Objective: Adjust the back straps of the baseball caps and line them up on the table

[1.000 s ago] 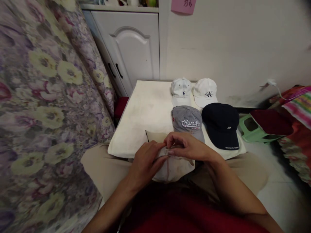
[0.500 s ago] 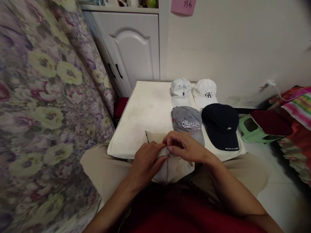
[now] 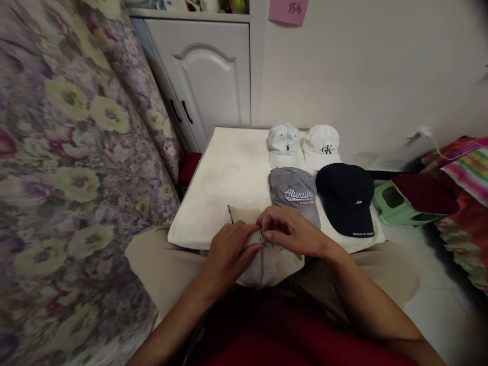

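A pale beige cap (image 3: 272, 267) sits in front of me at the near edge of the table, its back seam toward me. My left hand (image 3: 232, 251) is closed on the cap's back band, thumb and fingers pinching it. Close beside it, my right hand (image 3: 290, 231) pinches at the strap and its small metal buckle (image 3: 262, 236); the fingertips partly hide that spot. Just beyond my right hand lies a grey cap (image 3: 293, 190) with "Always" lettering, its brim partly covered by the hand.
The cream-covered table (image 3: 224, 173) also bears a pale cap with a small emblem (image 3: 284, 145), a white CK cap (image 3: 322, 146) and a navy cap (image 3: 346, 198). A floral curtain (image 3: 76, 178) hangs left. A green stool (image 3: 396, 203) stands right, and a white cabinet (image 3: 206, 76) is behind.
Hardly anything differs. Both hands stay on the beige cap's strap, with only a slight shift of the fingers and the view.
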`<state>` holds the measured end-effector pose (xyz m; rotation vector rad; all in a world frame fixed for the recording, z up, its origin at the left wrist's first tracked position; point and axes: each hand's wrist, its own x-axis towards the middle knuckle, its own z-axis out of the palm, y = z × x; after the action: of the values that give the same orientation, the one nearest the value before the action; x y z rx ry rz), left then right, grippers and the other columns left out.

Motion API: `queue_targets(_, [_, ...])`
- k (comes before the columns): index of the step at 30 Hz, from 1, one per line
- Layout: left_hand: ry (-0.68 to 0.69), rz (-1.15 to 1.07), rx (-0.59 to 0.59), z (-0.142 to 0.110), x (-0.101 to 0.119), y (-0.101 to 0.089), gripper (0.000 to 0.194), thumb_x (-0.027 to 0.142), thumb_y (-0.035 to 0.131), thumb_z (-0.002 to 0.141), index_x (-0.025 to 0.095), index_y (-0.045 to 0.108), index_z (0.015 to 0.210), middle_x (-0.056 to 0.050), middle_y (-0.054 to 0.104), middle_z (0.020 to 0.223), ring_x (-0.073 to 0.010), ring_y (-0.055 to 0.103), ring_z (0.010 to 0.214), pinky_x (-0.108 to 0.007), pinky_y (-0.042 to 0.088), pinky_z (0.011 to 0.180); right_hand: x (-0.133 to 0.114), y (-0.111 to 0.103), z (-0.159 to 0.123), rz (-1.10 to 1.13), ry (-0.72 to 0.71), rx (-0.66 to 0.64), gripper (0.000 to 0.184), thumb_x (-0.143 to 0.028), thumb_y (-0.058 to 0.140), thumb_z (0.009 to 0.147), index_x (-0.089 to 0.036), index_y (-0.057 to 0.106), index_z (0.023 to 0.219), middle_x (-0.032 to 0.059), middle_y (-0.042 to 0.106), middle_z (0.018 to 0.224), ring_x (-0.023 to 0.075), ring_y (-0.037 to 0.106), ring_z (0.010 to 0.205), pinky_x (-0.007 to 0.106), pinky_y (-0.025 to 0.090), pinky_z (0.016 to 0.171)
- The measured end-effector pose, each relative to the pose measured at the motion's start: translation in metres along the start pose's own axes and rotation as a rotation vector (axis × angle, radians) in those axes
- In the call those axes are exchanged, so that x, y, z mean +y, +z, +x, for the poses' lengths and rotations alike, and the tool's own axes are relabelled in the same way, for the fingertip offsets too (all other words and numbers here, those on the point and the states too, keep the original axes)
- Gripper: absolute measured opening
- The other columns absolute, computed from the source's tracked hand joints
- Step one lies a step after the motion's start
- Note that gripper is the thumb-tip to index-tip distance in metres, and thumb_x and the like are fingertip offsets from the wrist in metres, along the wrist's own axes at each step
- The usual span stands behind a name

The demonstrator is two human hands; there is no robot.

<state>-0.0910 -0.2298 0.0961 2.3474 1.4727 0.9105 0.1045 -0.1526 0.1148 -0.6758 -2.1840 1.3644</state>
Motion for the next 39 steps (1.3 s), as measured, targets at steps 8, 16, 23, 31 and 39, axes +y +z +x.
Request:
queue_targets(8, [0.035,0.010,0.019,0.002,0.001,0.001,0.026,0.037,0.050,0.096,0.018,0.054,0.113,-0.005,0.064,0.093,-0.0200,0.058,0.082,-0.032,0.045,0.070,0.001,0.001,0.002,0.003,-0.063,0.012,0.008,-0.013,0.054,0.083,-0.020,0.051,0.079,0.0023,0.062,0.096,0.0122,0.051,0.071,0.026,0.041,0.063])
queue_targets(16, [0.048,0.054,0.016,0.003,0.001,0.005,0.029,0.040,0.047,0.096,0.017,0.055,0.112,-0.005,0.064,0.089,-0.0203,0.057,0.079,-0.032,0.044,0.068,-0.007,0.005,0.004,-0.192,-0.051,0.082,0.018,-0.003,0.050,0.072,-0.020,0.047,0.073,0.0008,0.063,0.085,0.0126,0.051,0.069,0.025,0.037,0.060])
queue_targets(23, [0.055,0.071,0.021,0.004,0.003,0.003,0.032,0.041,0.045,0.097,0.014,0.057,0.110,-0.006,0.064,0.088,-0.0211,0.057,0.078,-0.032,0.044,0.066,-0.014,0.003,0.003,-0.366,-0.109,0.080,0.020,-0.001,0.048,0.070,-0.019,0.049,0.078,0.0002,0.058,0.079,0.0129,0.049,0.068,0.026,0.037,0.063])
queue_targets(31, [0.067,0.082,0.023,0.005,0.004,0.004,0.029,0.038,0.044,0.098,0.015,0.056,0.110,-0.005,0.063,0.087,-0.0209,0.057,0.077,-0.032,0.044,0.066,-0.018,0.006,0.001,-0.525,-0.105,0.012,0.020,-0.004,0.045,0.076,-0.019,0.050,0.089,0.0024,0.054,0.083,0.0156,0.051,0.074,0.028,0.039,0.068])
queue_targets(39, [0.085,0.114,0.018,0.004,0.002,0.006,0.026,0.037,0.042,0.098,0.016,0.054,0.110,-0.004,0.060,0.083,-0.0202,0.055,0.075,-0.031,0.041,0.062,-0.016,0.011,-0.002,-0.617,-0.073,-0.007,0.015,-0.007,0.044,0.080,-0.020,0.044,0.087,0.0036,0.053,0.088,0.0168,0.053,0.078,0.030,0.040,0.067])
